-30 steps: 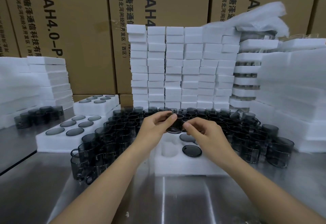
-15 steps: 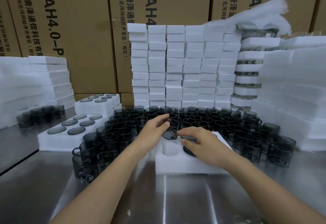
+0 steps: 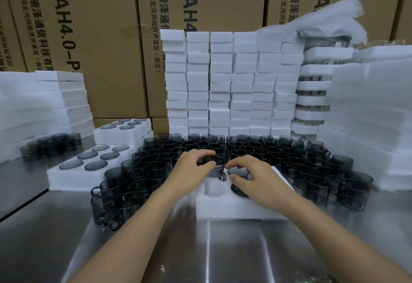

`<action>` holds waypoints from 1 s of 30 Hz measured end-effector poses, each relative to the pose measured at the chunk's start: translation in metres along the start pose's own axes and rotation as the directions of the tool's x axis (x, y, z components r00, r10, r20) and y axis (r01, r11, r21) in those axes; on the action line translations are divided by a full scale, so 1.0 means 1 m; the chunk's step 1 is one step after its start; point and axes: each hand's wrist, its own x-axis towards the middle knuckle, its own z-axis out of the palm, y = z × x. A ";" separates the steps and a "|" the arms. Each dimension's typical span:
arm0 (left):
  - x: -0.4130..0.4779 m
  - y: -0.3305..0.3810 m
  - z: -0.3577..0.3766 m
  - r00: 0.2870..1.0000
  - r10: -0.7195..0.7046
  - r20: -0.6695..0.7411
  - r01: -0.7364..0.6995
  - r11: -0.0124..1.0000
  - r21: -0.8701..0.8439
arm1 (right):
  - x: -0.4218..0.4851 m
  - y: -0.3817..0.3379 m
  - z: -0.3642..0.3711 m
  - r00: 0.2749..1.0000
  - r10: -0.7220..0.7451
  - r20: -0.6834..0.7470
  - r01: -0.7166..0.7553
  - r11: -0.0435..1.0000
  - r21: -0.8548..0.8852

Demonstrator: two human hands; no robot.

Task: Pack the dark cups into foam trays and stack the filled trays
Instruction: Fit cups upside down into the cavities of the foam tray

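A bare steel table (image 3: 223, 251) carries a white foam tray (image 3: 234, 208). Behind it stand crowded loose cups (image 3: 249, 146), then foam stacks (image 3: 223, 82) and printed cartons (image 3: 100, 37). The left hand (image 3: 189, 169) grips a dark cup (image 3: 217, 168) by its rim, above the tray's far left pocket. The right hand (image 3: 258, 177) curls thumb and fingers round a second cup (image 3: 238, 171) seated in the tray.

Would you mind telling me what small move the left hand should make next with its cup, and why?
Probably lower the cup held by the left hand into the empty pocket of the foam tray right by it; the right hand curls its fingers over a neighbouring cup already seated.
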 end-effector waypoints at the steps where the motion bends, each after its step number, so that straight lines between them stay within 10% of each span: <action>1: -0.001 -0.001 0.000 1.000 0.020 0.001 -0.020 0.998 0.061 | 0.000 0.000 0.000 1.000 -0.007 -0.002 0.007 1.000 0.008; 30: -0.003 -0.006 -0.002 0.987 -0.005 0.158 -0.061 0.909 0.412 | 0.000 -0.007 0.005 0.992 -0.052 0.111 0.073 0.978 -0.194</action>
